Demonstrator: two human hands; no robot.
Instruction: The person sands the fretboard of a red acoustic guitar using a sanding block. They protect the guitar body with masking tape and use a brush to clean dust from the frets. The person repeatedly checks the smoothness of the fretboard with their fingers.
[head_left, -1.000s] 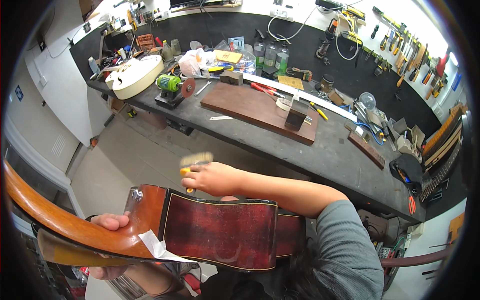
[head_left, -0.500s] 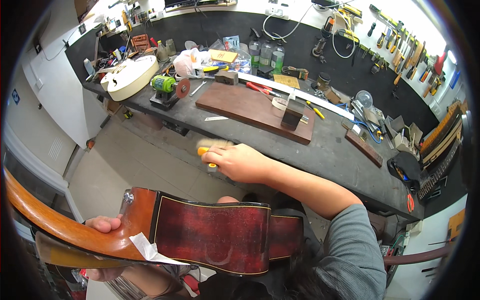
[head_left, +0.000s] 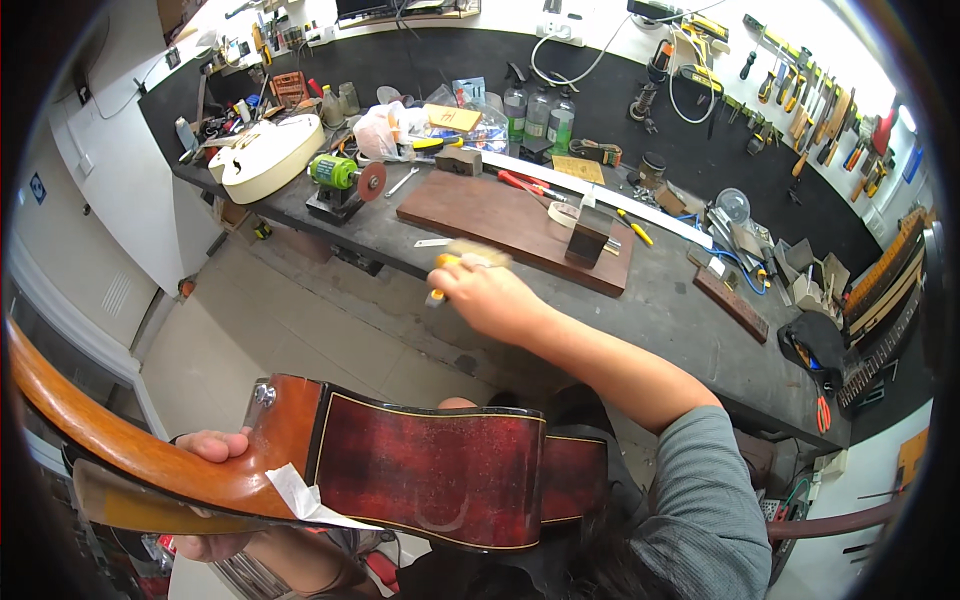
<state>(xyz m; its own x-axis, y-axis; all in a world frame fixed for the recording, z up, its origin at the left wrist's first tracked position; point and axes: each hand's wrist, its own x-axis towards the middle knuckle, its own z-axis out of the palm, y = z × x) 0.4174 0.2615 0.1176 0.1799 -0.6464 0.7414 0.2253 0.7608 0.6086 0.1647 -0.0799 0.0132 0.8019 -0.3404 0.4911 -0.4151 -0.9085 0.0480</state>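
Observation:
A guitar lies on its side across my lap, its dark red body [head_left: 430, 465] edged with a pale binding line and its orange-brown neck [head_left: 120, 410] running off to the left. Around the neck near its heel, my left hand [head_left: 215, 446] is closed; fingers show above and below it. White tape [head_left: 300, 494] sticks to the heel, one end hanging loose. Over the bench's front edge, my right hand [head_left: 487, 295] grips what looks like a brush [head_left: 480, 252] with tan bristles and yellow parts, smeared by motion. A grey-tipped yellow end [head_left: 435, 298] pokes out below the fingers.
On the black bench [head_left: 370, 225] are a brown board [head_left: 470, 212] with a dark metal block [head_left: 590, 237], a green bench grinder [head_left: 335, 172], a cream guitar body [head_left: 275, 160] and several spray bottles [head_left: 537, 112]. Hand tools [head_left: 800, 90] hang on the right wall.
My right hand has moved up and to the right with the brush, closer to the bench. My left hand and the guitar have hardly shifted.

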